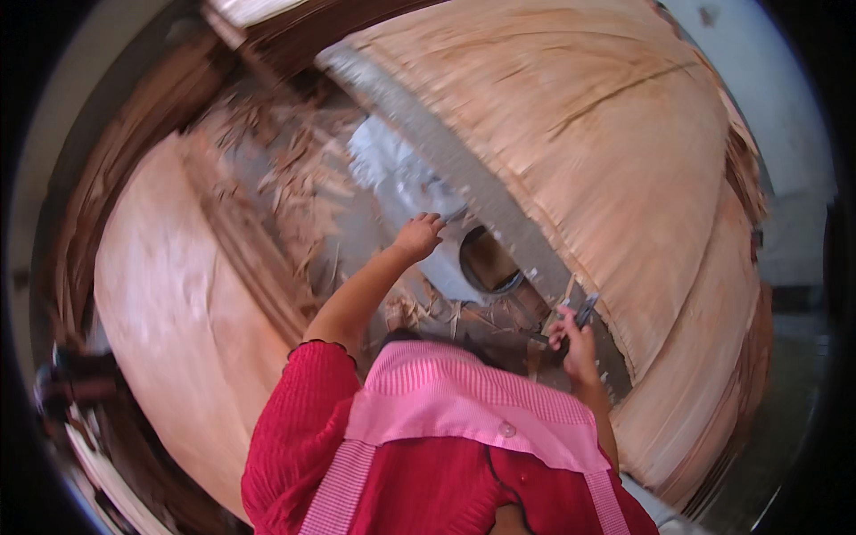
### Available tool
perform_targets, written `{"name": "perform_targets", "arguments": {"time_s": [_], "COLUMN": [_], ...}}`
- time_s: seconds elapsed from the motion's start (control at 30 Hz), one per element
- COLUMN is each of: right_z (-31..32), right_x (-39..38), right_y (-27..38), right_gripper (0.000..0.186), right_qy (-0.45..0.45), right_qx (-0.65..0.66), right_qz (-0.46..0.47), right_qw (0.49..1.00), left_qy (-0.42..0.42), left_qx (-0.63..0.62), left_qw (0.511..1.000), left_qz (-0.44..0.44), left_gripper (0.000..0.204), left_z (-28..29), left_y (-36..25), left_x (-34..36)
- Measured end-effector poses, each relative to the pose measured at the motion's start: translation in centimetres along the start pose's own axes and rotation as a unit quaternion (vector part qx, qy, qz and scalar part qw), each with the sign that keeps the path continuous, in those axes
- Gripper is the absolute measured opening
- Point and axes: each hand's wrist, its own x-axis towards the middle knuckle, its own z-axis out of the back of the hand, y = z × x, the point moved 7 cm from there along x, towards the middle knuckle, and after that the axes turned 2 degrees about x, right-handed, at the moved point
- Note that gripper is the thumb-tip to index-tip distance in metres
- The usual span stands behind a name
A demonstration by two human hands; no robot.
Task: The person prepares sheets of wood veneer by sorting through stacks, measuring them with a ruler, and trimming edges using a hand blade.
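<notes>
To my left I log a pile of pale wood sheets point(178, 285), its long edge facing the middle. Thin wood scraps point(290, 169) lie scattered over the grey floor point(355, 234) beside it. Far left, I note a dark object point(78, 379), blurred; I cannot identify it. Brown layered wood point(308, 37) spans the top edge. At upper right I record a pale wall point(767, 98).
</notes>
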Motion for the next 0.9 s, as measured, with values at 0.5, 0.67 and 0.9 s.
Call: {"name": "perform_targets", "arguments": {"time_s": [0.5, 0.67, 0.9], "right_z": [11.0, 16.3, 27.9], "right_x": [-12.7, -16.9, -28.4], "right_y": [-17.7, -20.4, -27.3], "right_gripper": [0.035, 0.029, 0.036], "right_qy": [-0.26, -0.286, -0.412], "right_qx": [0.174, 0.252, 0.303], "right_qz": [-0.069, -0.012, 0.038], "right_qw": [0.947, 0.925, 0.858], "left_qy": [0.153, 0.313, 0.503], "left_qx": [-0.207, -0.221, -0.189], "left_qw": [0.952, 0.893, 0.783], "left_qz": [-0.164, -0.237, -0.314], "left_gripper": [0.026, 0.023, 0.021], "left_z": [-11.9, -17.7, -24.9], "left_y": [-9.4, -26.2, -42.5], "left_x": [-6.4, -6.9, -13.5]}}
